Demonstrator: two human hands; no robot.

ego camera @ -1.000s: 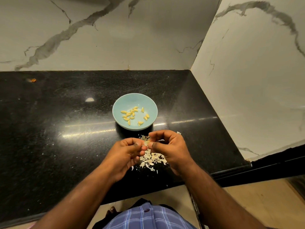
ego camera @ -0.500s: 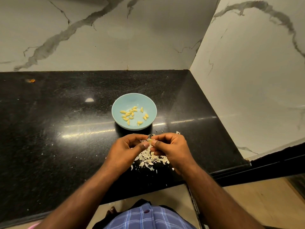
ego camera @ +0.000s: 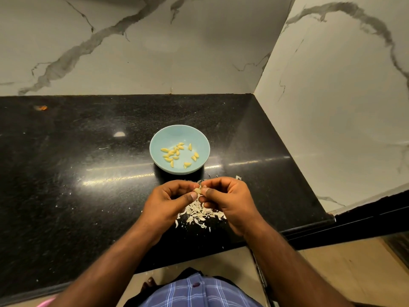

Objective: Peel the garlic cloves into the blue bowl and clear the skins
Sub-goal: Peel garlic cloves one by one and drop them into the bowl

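Both hands meet just in front of the blue bowl (ego camera: 155, 149), pinching one garlic clove (ego camera: 197, 191) between them. The left hand (ego camera: 170, 201) grips the clove with thumb and forefinger curled round it, and the right hand (ego camera: 228, 201) nips at it from the other side, fingertips curled in as if catching a flap of skin. The clove sits above the counter (ego camera: 66, 173), right over the heap of skins (ego camera: 199, 212) that lies a little nearer the person than the bowl. Inside the bowl rest a dozen or so peeled cloves (ego camera: 174, 154).

To do this well, I'd say the left hand should hold firm while the right draws the skin off in one strip, letting it fall onto the heap and not into the bowl. How much skin is left on the clove I cannot tell; it is mostly hidden by the fingers. Once bare, it goes forward into the bowl
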